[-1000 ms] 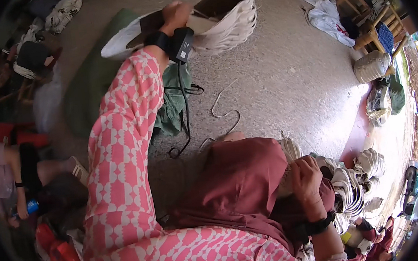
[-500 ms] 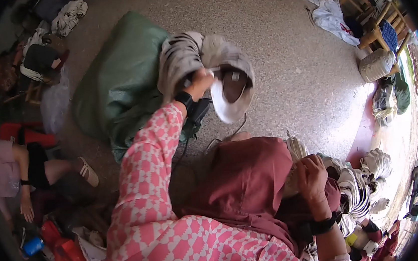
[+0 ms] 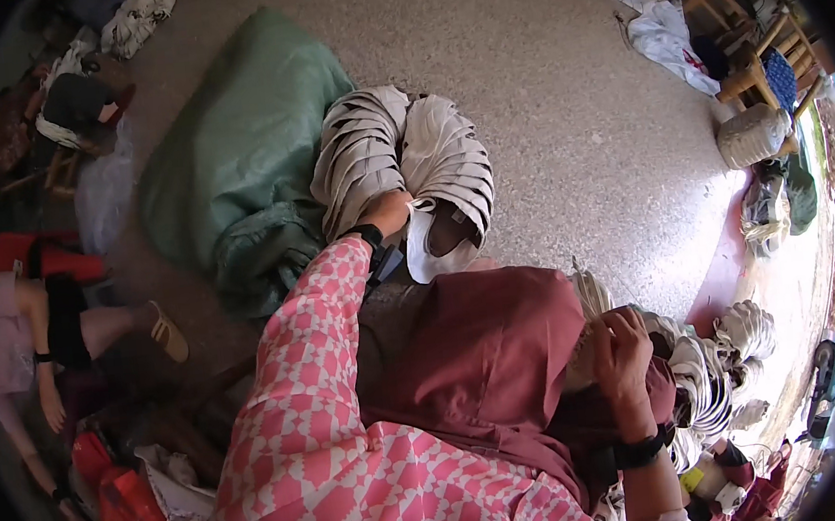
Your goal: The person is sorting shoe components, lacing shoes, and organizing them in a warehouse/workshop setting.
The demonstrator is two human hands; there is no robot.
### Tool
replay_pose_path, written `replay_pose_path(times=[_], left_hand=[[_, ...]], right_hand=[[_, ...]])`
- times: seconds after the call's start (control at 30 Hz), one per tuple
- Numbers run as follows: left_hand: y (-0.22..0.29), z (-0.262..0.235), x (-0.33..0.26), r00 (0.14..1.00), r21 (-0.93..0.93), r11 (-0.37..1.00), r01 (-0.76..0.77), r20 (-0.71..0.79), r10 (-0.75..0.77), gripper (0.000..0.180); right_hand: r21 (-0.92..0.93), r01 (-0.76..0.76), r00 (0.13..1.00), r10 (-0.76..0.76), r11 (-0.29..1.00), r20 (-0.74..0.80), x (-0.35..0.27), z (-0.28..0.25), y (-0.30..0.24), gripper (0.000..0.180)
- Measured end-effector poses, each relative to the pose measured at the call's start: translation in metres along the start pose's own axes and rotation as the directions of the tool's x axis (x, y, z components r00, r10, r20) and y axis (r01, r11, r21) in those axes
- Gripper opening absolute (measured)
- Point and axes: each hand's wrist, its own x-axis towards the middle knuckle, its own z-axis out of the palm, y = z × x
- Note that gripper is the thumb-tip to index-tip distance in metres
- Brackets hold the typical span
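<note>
Two curved stacks of nested cream shoe uppers [image 3: 443, 158] lie side by side on the floor, beside a green sack. My left hand [image 3: 388, 213] is closed on the near end of these shoe uppers, where a strip of white shows by the fingers. The front upper has a dark inside and a pale rounded edge. My right hand [image 3: 623, 349] is raised over my knee, its fingers curled together. Whether it pinches anything small cannot be made out.
The big green sack [image 3: 246, 146] rests left of the stacks. More shoe uppers [image 3: 706, 383] are heaped by my right leg. Another person [image 3: 16, 319] sits at the left. A wooden chair [image 3: 771, 66] and a large plastic bottle [image 3: 755, 135] stand at the far right.
The shoe-upper stacks have come nearer to me and settled, with my left hand still on them. My right hand has kept its place and its curl.
</note>
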Motion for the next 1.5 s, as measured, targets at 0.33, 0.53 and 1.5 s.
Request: replay_pose_path(times=[0.33, 0.53, 1.5], left_hand=[[0.020, -0.065, 0.022, 0.975, 0.064, 0.973, 0.220, 0.028, -0.222, 0.033], [-0.029, 0.005, -0.012, 0.988, 0.082, 0.986, 0.148, 0.029, -0.151, 0.041], [0.095, -0.033, -0.115, 0.954, -0.445, 0.895, 0.040, -0.250, -0.167, 0.043]], right_hand=[[-0.031, -0.004, 0.999, 0.002, 1.000, -0.052, -0.005, 0.001, 0.006, 0.010], [-0.047, -0.014, 0.999, 0.012, 0.999, -0.050, -0.004, 0.002, 0.009, 0.012], [-0.092, -0.004, 0.996, -0.004, 0.996, -0.094, -0.002, 0.010, 0.013, 0.019]])
